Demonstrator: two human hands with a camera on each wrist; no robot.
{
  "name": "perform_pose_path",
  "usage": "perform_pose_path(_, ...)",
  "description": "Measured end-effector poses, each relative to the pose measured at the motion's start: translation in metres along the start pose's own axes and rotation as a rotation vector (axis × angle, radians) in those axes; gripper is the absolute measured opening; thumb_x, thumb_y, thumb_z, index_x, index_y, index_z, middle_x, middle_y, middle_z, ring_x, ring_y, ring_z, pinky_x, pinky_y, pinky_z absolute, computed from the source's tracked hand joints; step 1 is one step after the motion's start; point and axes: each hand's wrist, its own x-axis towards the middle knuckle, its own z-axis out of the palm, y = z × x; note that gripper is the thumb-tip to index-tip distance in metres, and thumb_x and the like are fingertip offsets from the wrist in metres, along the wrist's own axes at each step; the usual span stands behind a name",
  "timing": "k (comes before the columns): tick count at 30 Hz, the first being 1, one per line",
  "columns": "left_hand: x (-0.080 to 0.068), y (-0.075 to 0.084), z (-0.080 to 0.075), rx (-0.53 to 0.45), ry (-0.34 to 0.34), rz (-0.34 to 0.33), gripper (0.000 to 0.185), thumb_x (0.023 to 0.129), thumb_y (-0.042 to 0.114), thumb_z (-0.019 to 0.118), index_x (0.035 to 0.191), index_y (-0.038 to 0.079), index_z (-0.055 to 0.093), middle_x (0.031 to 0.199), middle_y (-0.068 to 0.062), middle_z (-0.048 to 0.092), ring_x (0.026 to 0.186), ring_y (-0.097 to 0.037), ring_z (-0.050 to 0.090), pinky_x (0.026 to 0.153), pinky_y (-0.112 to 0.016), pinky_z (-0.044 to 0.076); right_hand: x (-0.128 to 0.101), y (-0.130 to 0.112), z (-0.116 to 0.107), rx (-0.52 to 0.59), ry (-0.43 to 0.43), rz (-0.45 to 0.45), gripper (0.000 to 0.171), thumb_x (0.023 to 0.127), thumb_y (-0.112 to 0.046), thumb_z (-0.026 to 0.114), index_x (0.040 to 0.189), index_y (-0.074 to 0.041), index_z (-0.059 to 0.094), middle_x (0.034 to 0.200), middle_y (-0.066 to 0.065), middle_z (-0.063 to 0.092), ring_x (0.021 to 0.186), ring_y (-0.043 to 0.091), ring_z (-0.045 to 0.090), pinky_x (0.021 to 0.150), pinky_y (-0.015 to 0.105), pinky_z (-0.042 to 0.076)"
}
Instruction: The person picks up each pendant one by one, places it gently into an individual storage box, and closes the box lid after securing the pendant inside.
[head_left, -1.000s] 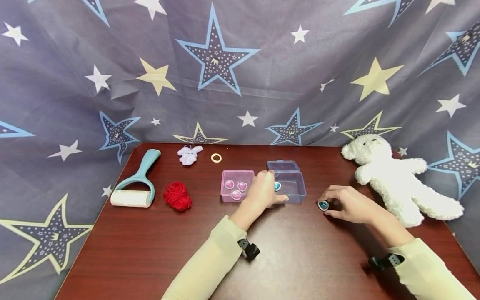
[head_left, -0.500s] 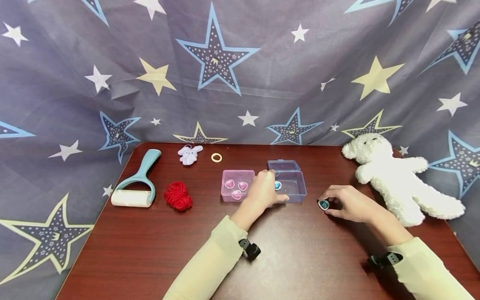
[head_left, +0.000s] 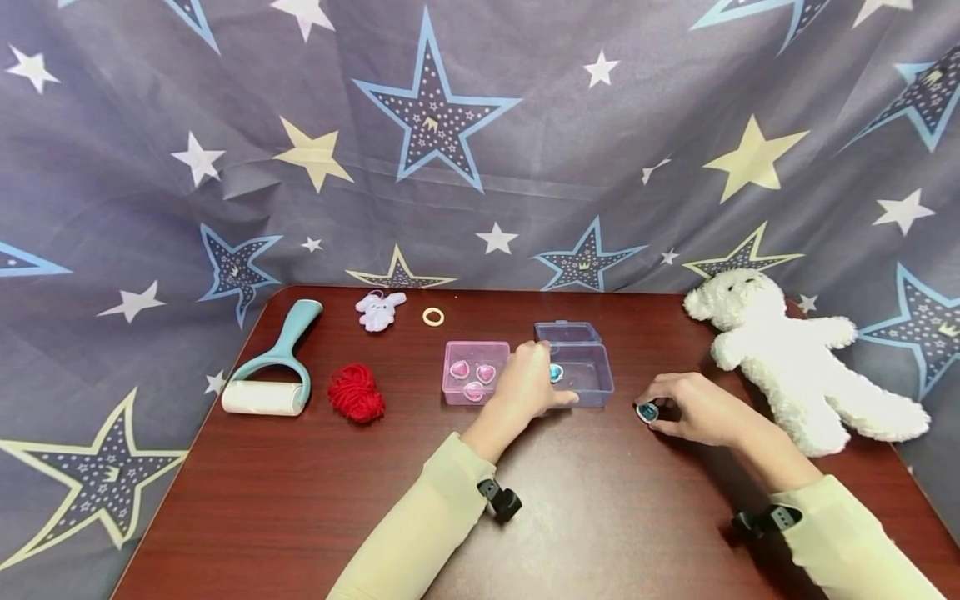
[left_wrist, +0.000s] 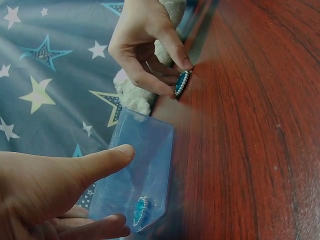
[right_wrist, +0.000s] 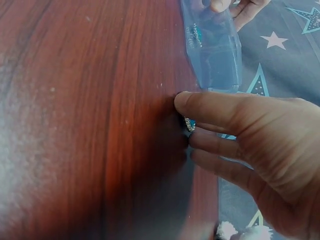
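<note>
My right hand [head_left: 693,408] pinches a teal gem [head_left: 647,412] edged with small white beads, between thumb and fingers, low over the table right of the boxes. In the left wrist view that gem [left_wrist: 183,84] stands nearly on edge. My left hand [head_left: 525,379] holds the left end of a clear blue plastic box [head_left: 596,400], thumb along its front and fingers toward its back. The box's lid [head_left: 567,332] is swung back. Inside lies a blue beaded gem [head_left: 556,372], partly hidden by my left hand in the head view.
Left of the blue box stands a pink box [head_left: 450,394] holding several pink heart gems. Further left are red yarn [head_left: 356,392], a lint roller [head_left: 276,358], a small plush charm [head_left: 379,311] and a ring [head_left: 432,317]. A white plush toy [head_left: 787,358] lies right.
Both hands keep their places and grips. The teal gem tilts slightly in my right fingers; the boxes have not moved.
</note>
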Motion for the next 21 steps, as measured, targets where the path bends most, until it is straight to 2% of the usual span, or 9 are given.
perform_pose_path(10, 0.0003, -0.0004, 0.0003, 0.007, -0.004, -0.004, 0.076, 0.068, 0.051, 0.1, 0.114, -0.002, 0.07, 0.105, -0.017, 0.076, 0.097, -0.03, 0.077, 0.087, -0.041, 0.063, 0.0029, -0.0053, 0.0002, -0.019, -0.034, 0.037, 0.03, 0.073, -0.004, 0.088, 0.102, -0.009, 0.081, 0.088, -0.008, 0.068, 0.074, 0.002, 0.061, 0.066, 0.02, 0.051)
perform_pose_path(14, 0.0012, -0.0005, 0.001, 0.01, -0.006, -0.007, 0.076, 0.069, 0.051, 0.1, 0.114, -0.002, 0.07, 0.105, -0.017, 0.076, 0.096, -0.03, 0.077, 0.086, -0.04, 0.064, 0.0033, -0.0062, 0.0017, -0.012, -0.046, 0.056, 0.027, 0.073, -0.005, 0.088, 0.098, -0.01, 0.08, 0.087, -0.008, 0.065, 0.071, -0.001, 0.058, 0.063, 0.016, 0.049)
perform_pose_path(21, 0.0013, 0.0, 0.0005, 0.016, -0.002, -0.003, 0.077, 0.068, 0.052, 0.1, 0.114, -0.002, 0.07, 0.104, -0.016, 0.076, 0.096, -0.03, 0.077, 0.086, -0.041, 0.063, 0.0037, -0.0046, -0.0001, 0.014, -0.052, 0.08, 0.024, 0.072, -0.005, 0.086, 0.093, -0.012, 0.076, 0.087, -0.008, 0.063, 0.072, -0.002, 0.059, 0.063, 0.018, 0.051)
